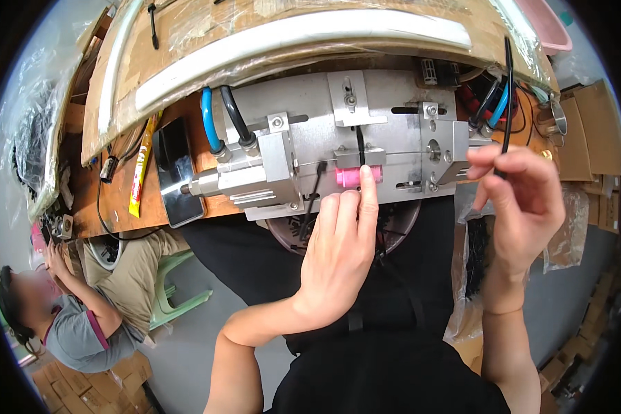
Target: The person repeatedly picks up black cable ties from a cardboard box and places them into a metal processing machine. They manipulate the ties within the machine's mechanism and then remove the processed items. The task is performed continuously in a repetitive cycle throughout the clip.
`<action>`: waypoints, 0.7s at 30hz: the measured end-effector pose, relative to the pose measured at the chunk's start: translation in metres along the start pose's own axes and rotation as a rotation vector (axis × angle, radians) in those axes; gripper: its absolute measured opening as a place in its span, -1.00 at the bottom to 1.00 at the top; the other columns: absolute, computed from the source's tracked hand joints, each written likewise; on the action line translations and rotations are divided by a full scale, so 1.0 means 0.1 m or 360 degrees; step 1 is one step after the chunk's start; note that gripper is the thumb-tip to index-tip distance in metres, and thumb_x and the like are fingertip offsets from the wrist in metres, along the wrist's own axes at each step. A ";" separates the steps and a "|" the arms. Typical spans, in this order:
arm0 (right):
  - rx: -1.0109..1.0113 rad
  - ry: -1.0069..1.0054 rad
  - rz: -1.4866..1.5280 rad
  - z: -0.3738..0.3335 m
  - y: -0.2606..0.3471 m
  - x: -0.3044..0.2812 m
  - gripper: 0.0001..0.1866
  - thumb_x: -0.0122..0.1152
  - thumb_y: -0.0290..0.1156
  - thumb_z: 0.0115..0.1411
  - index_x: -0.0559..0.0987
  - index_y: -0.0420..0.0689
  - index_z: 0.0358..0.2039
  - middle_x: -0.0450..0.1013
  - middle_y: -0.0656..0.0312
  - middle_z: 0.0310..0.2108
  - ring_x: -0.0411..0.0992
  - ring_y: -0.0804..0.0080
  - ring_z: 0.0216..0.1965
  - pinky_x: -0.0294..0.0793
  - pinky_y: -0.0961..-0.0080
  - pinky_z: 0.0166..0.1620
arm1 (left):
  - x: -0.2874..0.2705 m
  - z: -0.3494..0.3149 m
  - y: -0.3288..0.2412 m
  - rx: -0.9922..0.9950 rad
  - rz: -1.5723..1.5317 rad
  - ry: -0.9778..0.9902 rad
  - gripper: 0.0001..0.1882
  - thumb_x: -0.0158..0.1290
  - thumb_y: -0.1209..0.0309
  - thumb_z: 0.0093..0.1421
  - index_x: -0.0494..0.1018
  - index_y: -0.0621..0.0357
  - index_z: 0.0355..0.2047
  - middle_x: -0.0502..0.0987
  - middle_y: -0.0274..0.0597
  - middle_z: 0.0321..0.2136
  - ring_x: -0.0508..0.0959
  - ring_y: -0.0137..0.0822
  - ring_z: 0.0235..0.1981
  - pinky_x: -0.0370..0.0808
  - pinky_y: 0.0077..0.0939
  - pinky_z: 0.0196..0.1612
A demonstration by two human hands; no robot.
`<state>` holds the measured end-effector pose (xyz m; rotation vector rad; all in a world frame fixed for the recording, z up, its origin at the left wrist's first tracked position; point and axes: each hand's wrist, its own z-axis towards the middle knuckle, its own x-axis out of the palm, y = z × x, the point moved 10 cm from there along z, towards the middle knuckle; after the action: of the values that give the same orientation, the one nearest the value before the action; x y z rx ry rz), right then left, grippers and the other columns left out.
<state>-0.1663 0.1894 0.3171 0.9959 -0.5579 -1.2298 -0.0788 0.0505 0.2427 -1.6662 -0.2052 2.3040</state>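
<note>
My left hand (338, 238) reaches over the front of a metal fixture (400, 103). Its index finger is stretched out, the tip touching the lower end of a thin black strip (361, 141) beside a pink block (348, 178). The other fingers lie side by side, with no object visible in them. Another black piece (315, 188) slants just left of that hand; whether it touches the hand I cannot tell. To the right, my right hand (524, 193) pinches a long thin black rod (508, 83) between thumb and fingers, holding it nearly upright.
Metal cylinders with blue and black hoses (210, 121) flank the fixture. A dark phone (178, 169) and yellow packet (142, 165) lie left. Under the bench edge is a round bowl (401, 231) with black pieces. Plastic-wrapped cardboard (255, 31) spans the back. Another person (83, 324) sits at far left.
</note>
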 end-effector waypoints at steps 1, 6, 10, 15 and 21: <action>0.0010 0.0033 -0.0020 -0.07 -0.04 0.02 -0.76 0.19 -0.78 0.14 0.46 -0.31 -0.17 0.54 -0.06 -0.22 0.53 0.49 -0.31 0.48 0.74 -0.45 | 0.01 -0.01 0.01 -0.0009 -0.0005 0.0003 -0.21 0.04 0.70 -0.05 0.12 0.51 0.27 0.30 -0.13 -0.34 0.37 -0.23 -0.30 0.44 -0.43 -0.13; 0.0133 -0.0006 -0.0115 -0.33 -0.19 -0.02 -0.75 0.18 -0.79 0.14 0.46 -0.32 -0.17 0.54 -0.06 -0.22 0.51 0.48 -0.33 0.49 0.71 -0.43 | 0.02 0.01 -0.04 0.0001 0.0069 -0.0007 -0.25 0.03 0.64 -0.04 0.16 0.53 0.24 0.30 -0.14 -0.34 0.37 -0.24 -0.29 0.44 -0.48 -0.13; 0.0071 -0.0011 -0.0103 -0.39 -0.16 -0.02 -0.76 0.16 -0.78 0.17 0.45 -0.32 -0.15 0.53 -0.11 -0.22 0.52 0.43 -0.32 0.49 0.68 -0.42 | 0.00 -0.05 -0.06 -0.0021 0.0137 -0.0028 -0.29 0.02 0.59 -0.04 0.22 0.55 0.20 0.33 -0.14 -0.33 0.39 -0.26 -0.27 0.44 -0.51 -0.13; 0.0077 -0.0189 -0.0201 -0.47 -0.10 -0.20 -0.78 0.14 -0.74 0.19 0.45 -0.32 -0.14 0.53 -0.14 -0.24 0.51 0.38 -0.34 0.48 0.67 -0.43 | -0.19 -0.18 -0.44 -0.0027 -0.0079 -0.0168 -0.44 0.09 0.63 -0.07 0.43 0.46 0.04 0.40 -0.18 -0.38 0.44 -0.27 -0.35 0.48 -0.46 -0.21; 0.0257 -0.0077 0.0008 -0.57 -0.28 -0.15 -0.71 0.21 -0.32 0.29 0.45 -0.30 -0.16 0.52 -0.13 -0.32 0.49 0.39 -0.40 0.45 0.65 -0.47 | -0.33 -0.49 -0.79 0.0163 -0.0458 -0.0396 -0.50 0.09 0.57 -0.05 0.54 0.25 -0.01 0.43 -0.31 -0.36 0.44 -0.42 -0.35 0.46 -0.64 -0.31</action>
<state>-0.1386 0.2213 0.2678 1.1012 -0.7058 -1.2217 -0.0111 0.1128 0.2792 -1.2102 -0.3487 2.2520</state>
